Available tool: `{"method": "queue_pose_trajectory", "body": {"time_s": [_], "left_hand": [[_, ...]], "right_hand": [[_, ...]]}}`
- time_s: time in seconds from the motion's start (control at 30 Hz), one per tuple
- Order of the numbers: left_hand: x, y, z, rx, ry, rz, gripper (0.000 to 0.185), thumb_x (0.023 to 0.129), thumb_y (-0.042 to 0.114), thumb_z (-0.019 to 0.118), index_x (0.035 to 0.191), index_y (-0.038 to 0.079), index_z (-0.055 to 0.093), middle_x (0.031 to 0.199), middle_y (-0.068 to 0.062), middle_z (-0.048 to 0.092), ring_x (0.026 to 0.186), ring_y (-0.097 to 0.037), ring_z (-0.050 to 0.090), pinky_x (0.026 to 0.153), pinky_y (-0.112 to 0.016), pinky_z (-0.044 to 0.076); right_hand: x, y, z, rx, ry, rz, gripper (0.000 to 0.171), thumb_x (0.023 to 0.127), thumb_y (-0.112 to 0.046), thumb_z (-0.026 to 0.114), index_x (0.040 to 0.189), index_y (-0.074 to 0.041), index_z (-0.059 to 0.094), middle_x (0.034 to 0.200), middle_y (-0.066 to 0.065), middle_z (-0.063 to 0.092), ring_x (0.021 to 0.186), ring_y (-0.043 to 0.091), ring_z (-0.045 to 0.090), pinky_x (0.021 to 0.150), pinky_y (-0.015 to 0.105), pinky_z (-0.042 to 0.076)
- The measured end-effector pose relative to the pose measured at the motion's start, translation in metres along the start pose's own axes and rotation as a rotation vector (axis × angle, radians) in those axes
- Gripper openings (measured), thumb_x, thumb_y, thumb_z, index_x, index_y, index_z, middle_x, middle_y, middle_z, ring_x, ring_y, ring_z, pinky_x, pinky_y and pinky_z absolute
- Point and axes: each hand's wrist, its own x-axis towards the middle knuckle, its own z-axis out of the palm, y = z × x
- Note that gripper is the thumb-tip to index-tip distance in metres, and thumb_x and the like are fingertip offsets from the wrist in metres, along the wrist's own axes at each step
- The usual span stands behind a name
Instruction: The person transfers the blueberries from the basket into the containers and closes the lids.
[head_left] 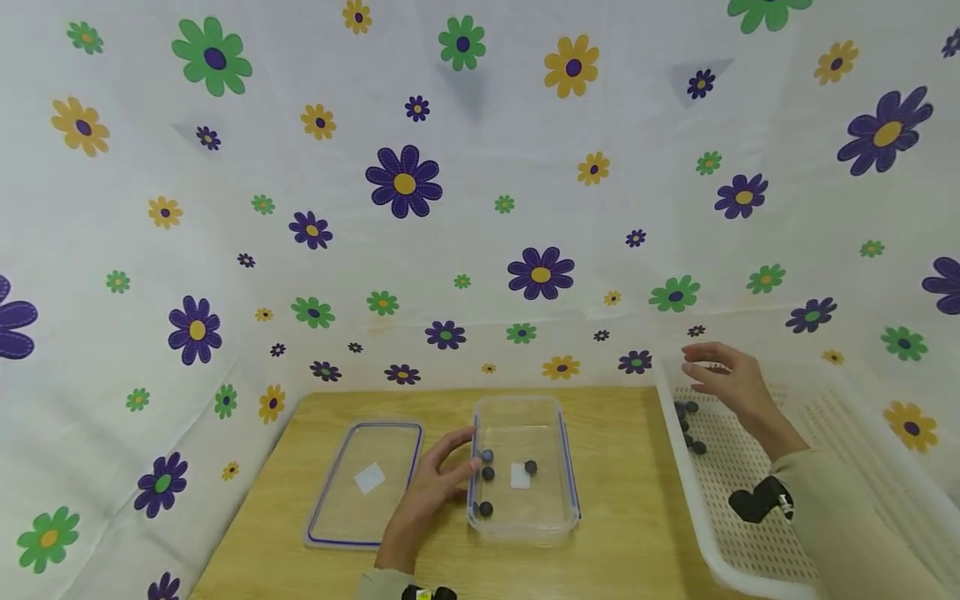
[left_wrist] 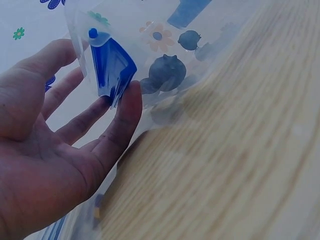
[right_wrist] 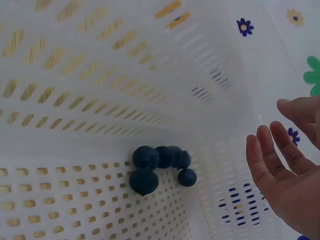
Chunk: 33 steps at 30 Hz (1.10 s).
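Observation:
A clear plastic food box [head_left: 536, 521] with blue-edged side clasps stands on the table, holding several dark blueberries [head_left: 531, 467], most of them along its left side. At that left wall my left hand [head_left: 427, 492] grips the box, thumb and fingers around the blue clasp [left_wrist: 112, 67]. Over the far left part of a white perforated basket [head_left: 686, 492], my right hand [head_left: 735, 387] is raised with loosely bent fingers and nothing in them. Several more blueberries [right_wrist: 144, 181] lie clustered on the basket floor below it, near the wall.
The box's clear lid [head_left: 337, 512], edged with a blue seal, lies flat left of my left hand. A wooden table [head_left: 622, 517] carries everything. Behind and at the sides hangs a white flower-print cloth [head_left: 480, 225].

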Motion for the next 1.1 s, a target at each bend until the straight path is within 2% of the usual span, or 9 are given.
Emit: {"method": "queue_pose_trajectory", "body": {"time_s": [0.13, 0.2, 0.27, 0.33, 0.4, 0.6, 0.8, 1.1], "left_hand": [[0.000, 0.001, 0.000, -0.005, -0.003, -0.011, 0.064, 0.098, 0.018, 0.072, 0.155, 0.010, 0.044, 0.164, -0.015, 0.029, 0.121, -0.037, 0.061, 0.084, -0.049, 0.059], [0.000, 0.001, 0.000, -0.007, -0.002, -0.011, 0.064, 0.098, 0.018, 0.072, 0.155, 0.010, 0.044, 0.164, -0.014, 0.029, 0.121, -0.038, 0.061, 0.084, -0.049, 0.060], [0.000, 0.001, 0.000, -0.010, -0.006, -0.004, 0.064, 0.099, 0.017, 0.072, 0.155, 0.009, 0.044, 0.164, -0.014, 0.029, 0.121, -0.039, 0.061, 0.084, -0.049, 0.059], [0.001, 0.001, 0.000, -0.015, -0.010, -0.001, 0.064, 0.099, 0.017, 0.072, 0.155, 0.009, 0.044, 0.164, -0.013, 0.030, 0.121, -0.040, 0.060, 0.085, -0.050, 0.059], [0.002, 0.000, 0.000, -0.018, -0.011, 0.002, 0.063, 0.099, 0.016, 0.071, 0.155, 0.008, 0.044, 0.163, -0.014, 0.030, 0.121, -0.040, 0.060, 0.086, -0.050, 0.059], [0.002, -0.001, 0.001, -0.023, -0.004, -0.011, 0.062, 0.099, 0.016, 0.071, 0.154, 0.009, 0.045, 0.163, -0.014, 0.031, 0.120, -0.038, 0.062, 0.085, -0.050, 0.059], [0.000, -0.001, 0.001, 0.000, -0.005, -0.012, 0.064, 0.098, 0.019, 0.073, 0.155, 0.010, 0.045, 0.163, -0.013, 0.031, 0.118, -0.037, 0.064, 0.082, -0.045, 0.060], [0.001, -0.001, -0.001, 0.010, -0.007, -0.010, 0.063, 0.099, 0.019, 0.071, 0.155, 0.011, 0.044, 0.164, -0.011, 0.030, 0.119, -0.038, 0.062, 0.082, -0.044, 0.060]], "right_hand": [[0.000, 0.021, -0.001, -0.011, -0.038, 0.089, 0.048, 0.106, -0.021, 0.060, 0.139, 0.012, 0.051, 0.135, 0.036, 0.054, 0.094, -0.005, 0.057, 0.078, 0.021, 0.058], [-0.002, 0.027, -0.001, -0.024, -0.054, 0.112, 0.047, 0.105, -0.020, 0.061, 0.137, 0.014, 0.052, 0.134, 0.037, 0.055, 0.098, 0.006, 0.063, 0.079, 0.026, 0.059], [-0.003, 0.032, -0.001, -0.046, -0.067, 0.130, 0.046, 0.105, -0.018, 0.061, 0.135, 0.015, 0.053, 0.134, 0.038, 0.055, 0.104, 0.023, 0.067, 0.080, 0.031, 0.060], [-0.004, 0.035, -0.001, -0.074, -0.079, 0.155, 0.044, 0.104, -0.016, 0.061, 0.133, 0.016, 0.054, 0.133, 0.038, 0.056, 0.110, 0.039, 0.065, 0.081, 0.035, 0.061], [-0.005, 0.038, -0.001, -0.100, -0.095, 0.196, 0.043, 0.104, -0.016, 0.061, 0.133, 0.016, 0.054, 0.133, 0.038, 0.056, 0.114, 0.046, 0.061, 0.083, 0.039, 0.061], [-0.005, 0.048, 0.001, -0.139, -0.161, 0.283, 0.038, 0.100, -0.007, 0.057, 0.130, 0.016, 0.057, 0.132, 0.037, 0.057, 0.114, 0.047, 0.059, 0.084, 0.047, 0.059], [-0.003, 0.056, 0.003, -0.183, -0.182, 0.326, 0.036, 0.093, -0.001, 0.064, 0.125, 0.015, 0.062, 0.123, 0.035, 0.062, 0.104, 0.041, 0.063, 0.082, 0.045, 0.059], [-0.002, 0.060, 0.005, -0.220, -0.172, 0.261, 0.034, 0.090, 0.002, 0.066, 0.119, 0.018, 0.062, 0.115, 0.035, 0.064, 0.098, 0.040, 0.066, 0.078, 0.044, 0.061]]}}
